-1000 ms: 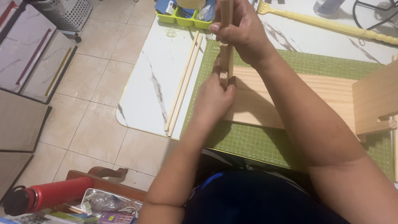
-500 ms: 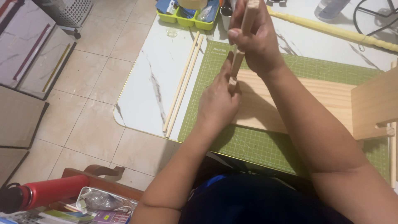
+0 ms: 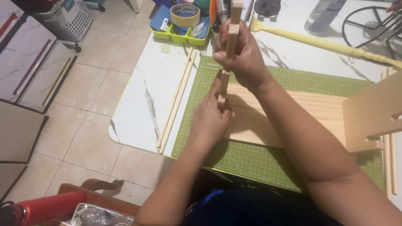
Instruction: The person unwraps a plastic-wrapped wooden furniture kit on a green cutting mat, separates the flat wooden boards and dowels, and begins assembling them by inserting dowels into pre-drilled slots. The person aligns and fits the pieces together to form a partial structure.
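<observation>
Wooden strip (image 3: 233,29) standing nearly upright above the green cutting mat (image 3: 268,161), its top end reaching past the picture's upper edge. Right hand (image 3: 245,58) gripping the strip around its middle, fingers (image 3: 222,55) wrapped and pressed together around the wood. Left hand (image 3: 209,119) pinching the strip's lower end, fingers (image 3: 216,83) pointing upward along it, right where the strip is meeting the pale wooden board (image 3: 293,115). Board lying flat on the mat, stretching toward a second upright wooden panel (image 3: 370,113) at the right edge. Mat covering the near part of the white marble-patterned desk (image 3: 138,109). Two thin wooden dowels (image 3: 176,100) lying side by side on the desk, just left of the mat. More dowels (image 3: 391,163) lying at the far right, beside the panel. Yellow-green tray (image 3: 180,33) sitting at the desk's far edge, holding a roll of tape (image 3: 184,12) and small items. Long yellow back scratcher (image 3: 326,44) lying slantwise across the desk behind the mat. Red bottle (image 3: 46,207) lying at the lower left corner, white basket (image 3: 71,19) standing on the tiled floor (image 3: 92,71) at the upper left.
</observation>
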